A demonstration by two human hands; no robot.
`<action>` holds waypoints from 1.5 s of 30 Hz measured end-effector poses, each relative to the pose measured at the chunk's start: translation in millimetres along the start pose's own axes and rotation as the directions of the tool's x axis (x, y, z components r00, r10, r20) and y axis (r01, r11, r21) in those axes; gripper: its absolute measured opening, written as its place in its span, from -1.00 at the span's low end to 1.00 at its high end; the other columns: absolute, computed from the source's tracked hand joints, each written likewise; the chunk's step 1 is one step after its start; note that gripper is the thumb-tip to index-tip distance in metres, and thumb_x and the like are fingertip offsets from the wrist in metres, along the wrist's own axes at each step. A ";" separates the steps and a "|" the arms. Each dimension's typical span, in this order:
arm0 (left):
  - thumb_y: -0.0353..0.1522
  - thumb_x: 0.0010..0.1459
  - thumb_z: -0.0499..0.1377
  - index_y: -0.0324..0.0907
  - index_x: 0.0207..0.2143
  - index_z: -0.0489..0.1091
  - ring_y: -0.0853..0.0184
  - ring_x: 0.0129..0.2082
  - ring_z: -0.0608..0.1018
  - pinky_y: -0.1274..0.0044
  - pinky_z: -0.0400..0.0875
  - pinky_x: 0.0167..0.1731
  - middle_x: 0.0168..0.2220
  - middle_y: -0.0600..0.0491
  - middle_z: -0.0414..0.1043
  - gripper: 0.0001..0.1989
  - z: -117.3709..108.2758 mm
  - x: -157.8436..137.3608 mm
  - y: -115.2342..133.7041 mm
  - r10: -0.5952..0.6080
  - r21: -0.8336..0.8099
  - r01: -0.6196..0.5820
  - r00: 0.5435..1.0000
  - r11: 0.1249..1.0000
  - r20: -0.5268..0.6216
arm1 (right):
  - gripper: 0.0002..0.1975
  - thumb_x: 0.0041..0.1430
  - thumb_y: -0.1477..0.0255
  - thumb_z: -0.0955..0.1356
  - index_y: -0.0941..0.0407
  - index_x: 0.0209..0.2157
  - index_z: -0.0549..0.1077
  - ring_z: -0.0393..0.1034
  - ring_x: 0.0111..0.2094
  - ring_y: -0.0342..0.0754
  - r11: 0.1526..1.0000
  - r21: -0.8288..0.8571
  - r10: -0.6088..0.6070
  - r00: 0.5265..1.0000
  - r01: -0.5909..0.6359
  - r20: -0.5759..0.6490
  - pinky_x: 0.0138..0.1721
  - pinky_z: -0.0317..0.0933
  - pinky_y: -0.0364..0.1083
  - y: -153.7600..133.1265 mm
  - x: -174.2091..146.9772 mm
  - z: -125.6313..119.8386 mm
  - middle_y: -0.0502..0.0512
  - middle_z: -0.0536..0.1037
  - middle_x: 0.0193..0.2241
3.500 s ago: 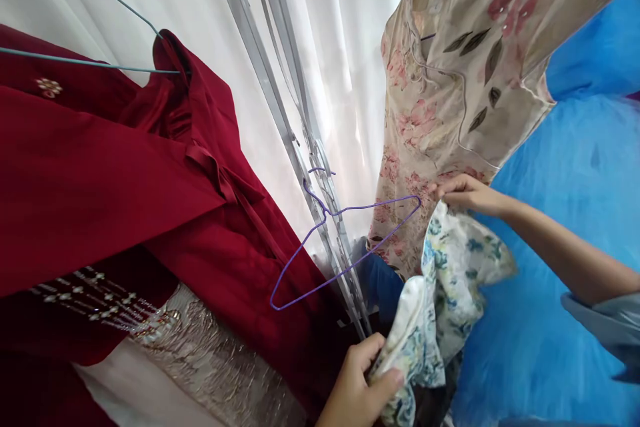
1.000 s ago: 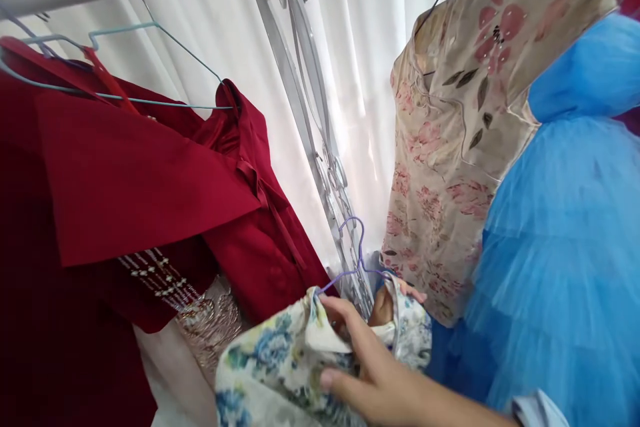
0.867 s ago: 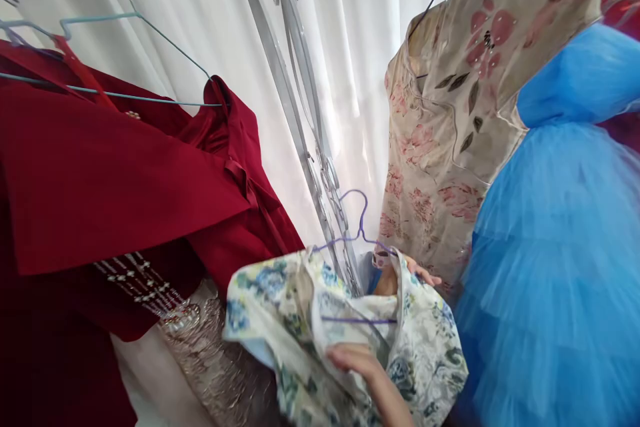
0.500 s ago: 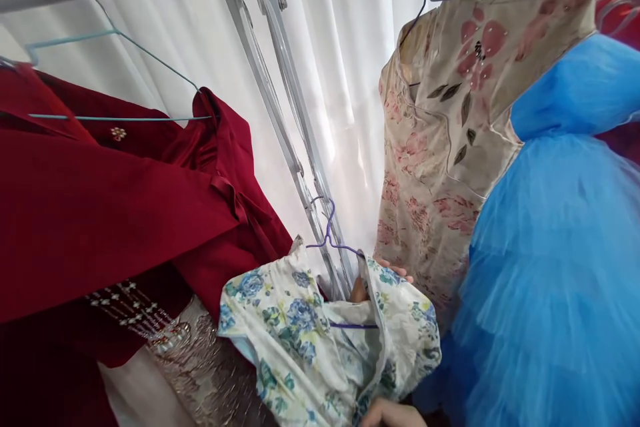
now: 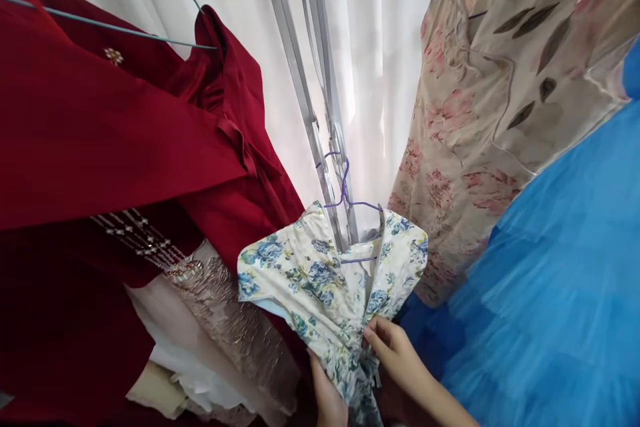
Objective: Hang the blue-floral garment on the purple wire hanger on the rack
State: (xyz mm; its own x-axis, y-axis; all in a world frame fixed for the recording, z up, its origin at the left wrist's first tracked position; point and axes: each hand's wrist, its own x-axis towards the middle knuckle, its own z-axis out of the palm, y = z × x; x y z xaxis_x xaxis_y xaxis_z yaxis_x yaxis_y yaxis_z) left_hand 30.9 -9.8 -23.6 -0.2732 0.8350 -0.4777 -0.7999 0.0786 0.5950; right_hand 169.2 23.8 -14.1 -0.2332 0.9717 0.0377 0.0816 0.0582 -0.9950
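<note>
A white dress with blue and green flowers (image 5: 320, 273) hangs in the lower middle on a purple wire hanger (image 5: 345, 190), with its neckline parted in a V. At the gathered waist, my right hand (image 5: 393, 343) pinches the front cloth between thumb and fingers. Lower down, my left hand (image 5: 327, 393) grips the dress by its left side; its thumb edge shows and the other fingers are hidden behind the cloth. The dress narrows and bunches between both hands.
A dark red garment (image 5: 150, 140) hangs at left, with beaded lace cloth (image 5: 225, 307) beneath it. On the right hang a beige floral dress (image 5: 450, 140) and a blue tulle dress (image 5: 545, 287). Metal rack poles (image 5: 300, 47) stand before a white curtain (image 5: 385, 67).
The view has tilted down and closer. My right hand has gone from the dress's shoulder to its waist, and the neckline now lies flatter. My left hand shows at the dress's lower left side.
</note>
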 end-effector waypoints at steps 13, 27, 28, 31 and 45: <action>-0.23 0.00 0.35 -0.16 0.16 0.20 0.04 0.07 0.46 0.21 0.35 0.07 0.08 -0.17 0.36 -0.30 -22.2 29.3 -22.0 0.712 0.646 -0.561 0.701 0.518 0.038 | -0.62 0.18 0.13 0.37 0.16 -0.51 0.39 0.20 -0.62 -0.16 0.987 0.128 0.113 0.989 -0.101 -0.093 -0.57 0.07 -0.15 -2.0 -6.6 -15.1 0.03 0.42 -0.62; -0.47 0.15 0.13 -0.19 -0.28 0.43 0.30 -0.44 0.57 0.55 0.44 -0.39 -0.41 0.02 0.52 -0.90 -3.1 11.0 -49.6 0.363 0.629 -0.772 0.614 0.091 0.701 | -0.67 0.06 0.18 0.42 0.15 -0.54 0.37 0.17 -0.80 -0.24 0.930 0.283 0.238 0.971 -0.235 0.027 -0.76 -0.03 -0.24 -38.4 -7.9 -18.8 0.06 0.55 -0.67; -0.46 0.16 0.13 -0.18 -0.31 0.42 0.31 -0.45 0.56 0.57 0.42 -0.40 -0.44 0.03 0.50 -0.91 -1.0 9.4 -48.6 0.332 0.628 -0.774 0.614 0.077 0.716 | -0.66 0.05 0.18 0.42 0.15 -0.55 0.37 0.18 -0.80 -0.24 0.928 0.302 0.225 0.974 -0.217 0.009 -0.77 -0.03 -0.25 -48.3 -0.1 -23.0 0.06 0.56 -0.66; -0.41 0.21 0.10 -0.15 -0.43 0.34 0.35 -0.51 0.50 0.60 0.32 -0.47 -0.54 0.08 0.41 -0.87 7.6 0.1 -44.6 0.236 0.635 -0.772 0.612 -0.027 0.755 | -0.67 0.05 0.22 0.43 0.17 -0.58 0.39 0.18 -0.80 -0.26 0.940 0.329 0.122 0.990 -0.092 -0.071 -0.79 -0.05 -0.26 -86.4 28.9 -33.2 0.06 0.56 -0.66; -0.43 0.06 0.15 -0.11 -0.42 0.45 0.27 -0.58 0.44 0.51 0.12 -0.52 -0.54 0.02 0.47 -0.91 21.5 -3.3 -25.3 -0.124 0.659 -0.715 0.694 -0.233 0.710 | -0.68 0.05 0.27 0.44 0.18 -0.63 0.44 0.13 -0.77 -0.27 0.919 0.282 -0.206 0.945 0.276 -0.255 -0.76 -0.02 -0.25 -205.6 97.7 -32.3 0.01 0.49 -0.68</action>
State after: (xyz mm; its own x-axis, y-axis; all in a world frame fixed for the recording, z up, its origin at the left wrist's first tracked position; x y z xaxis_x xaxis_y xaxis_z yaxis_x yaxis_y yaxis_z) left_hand 63.5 -2.8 -23.2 0.2889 0.9559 0.0535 0.7341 -0.2571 0.6285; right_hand 161.0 114.2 197.1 0.0096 0.9645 0.2638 -0.2622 0.2570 -0.9302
